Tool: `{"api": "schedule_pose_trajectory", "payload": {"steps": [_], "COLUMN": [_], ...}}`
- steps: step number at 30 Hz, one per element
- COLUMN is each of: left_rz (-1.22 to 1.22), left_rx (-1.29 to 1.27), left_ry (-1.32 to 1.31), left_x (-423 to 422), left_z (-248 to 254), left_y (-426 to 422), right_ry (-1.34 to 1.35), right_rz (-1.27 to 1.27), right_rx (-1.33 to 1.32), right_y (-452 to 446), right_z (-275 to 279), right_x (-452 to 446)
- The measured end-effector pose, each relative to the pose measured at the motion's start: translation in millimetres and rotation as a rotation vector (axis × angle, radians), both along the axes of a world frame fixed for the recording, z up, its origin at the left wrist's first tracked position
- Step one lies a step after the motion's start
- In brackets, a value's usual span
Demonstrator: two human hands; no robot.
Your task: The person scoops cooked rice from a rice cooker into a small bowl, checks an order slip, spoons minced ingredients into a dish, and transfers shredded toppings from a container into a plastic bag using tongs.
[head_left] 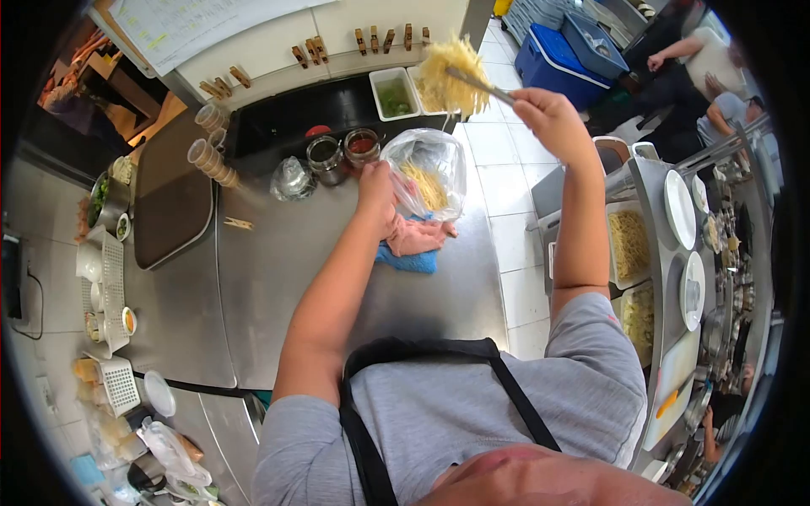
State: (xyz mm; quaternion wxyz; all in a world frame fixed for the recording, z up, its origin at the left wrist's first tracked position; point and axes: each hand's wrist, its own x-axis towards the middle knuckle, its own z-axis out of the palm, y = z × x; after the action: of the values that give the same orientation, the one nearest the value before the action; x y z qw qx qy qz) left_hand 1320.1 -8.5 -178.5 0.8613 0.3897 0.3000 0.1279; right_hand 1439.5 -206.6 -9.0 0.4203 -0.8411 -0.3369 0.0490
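My right hand [553,122] is raised at the upper right, closed around metal tongs [479,82]. From the tongs hangs a large tangle of pale yellow strands [447,67], like noodles or shreds; I cannot tell which. It is above a white container [413,74] at the counter's corner. My left hand [377,190] grips the near-left side of a clear plastic bag [454,160] that stands with its mouth up. More yellow strands [423,187] lie inside the bag. Beside it are a pink cloth [418,239] and a blue cloth [411,260].
Behind my left hand stand two jars [325,158] and a wrapped bundle [292,179]. A white tub of greens [394,94] borders the dark recess. Plastic cups [211,160] and a brown tray [175,190] lie left. People [704,63] are at the upper right, near a blue cooler [561,67].
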Motion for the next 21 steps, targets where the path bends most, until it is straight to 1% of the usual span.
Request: {"api": "schedule_pose_trajectory", "payload": {"steps": [1, 3, 4, 5, 7, 9, 11, 14, 17, 18, 19, 20, 21], "left_rz": [-0.02, 0.027, 0.052, 0.026, -0.025, -0.027, -0.032, -0.038, -0.028, -0.022, -0.015, -0.027, -0.037], "left_rx": [-0.003, 0.004, 0.009, 0.045, 0.12, 0.161, 0.167, 0.121, 0.085, 0.075, 0.065, 0.066, 0.071], "left_ry": [-0.025, 0.025, 0.048, 0.03, -0.006, 0.006, 0.001, 0.003, 0.013, 0.004, -0.004, -0.006, -0.011], "left_x": [-0.8, -2.4, -2.8, -3.4, -5.6, -8.4, -9.4, -14.1, -13.8, -12.7, -12.6, -14.4, -15.8], "left_z": [2.2, 8.6, 10.1, 8.4, 4.4, 6.1, 9.7, 13.6, 16.3, 16.1, 15.9, 15.8, 17.0], "left_y": [-0.9, -5.3, -6.5, -6.0, -3.8, -6.5, -5.6, -1.6, -3.2, -4.2, -5.2, -7.2, -8.0], "right_ry": [0.026, 0.079, 0.06, 0.041, -0.104, -0.114, -0.17, -0.256, -0.313, -0.326, -0.249, -0.23, -0.213], "right_rz": [0.023, 0.072, 0.096, 0.121, 0.145, 0.022, -0.015, -0.057, -0.092, -0.062, 0.03, 0.058, 0.085], "right_rx": [-0.048, -0.139, -0.197, -0.254, -0.38, -0.6, -0.593, -0.629, -0.541, -0.623, -0.767, -0.819, -0.866], "right_y": [-4.2, -7.4, -6.7, -4.0, 7.7, 27.2, 29.4, 30.4, 31.8, 35.2, 39.2, 40.8, 45.4], "right_z": [-4.1, -20.7, -33.0, -49.9, -98.2, -125.6, -123.6, -79.2, -61.4, -70.0, -82.8, -97.4, -95.6], "right_x": [-8.3, -22.9, -28.7, -33.1, -38.9, -50.7, -49.4, -60.2, -72.7, -72.2, -69.6, -68.5, -71.1]}}
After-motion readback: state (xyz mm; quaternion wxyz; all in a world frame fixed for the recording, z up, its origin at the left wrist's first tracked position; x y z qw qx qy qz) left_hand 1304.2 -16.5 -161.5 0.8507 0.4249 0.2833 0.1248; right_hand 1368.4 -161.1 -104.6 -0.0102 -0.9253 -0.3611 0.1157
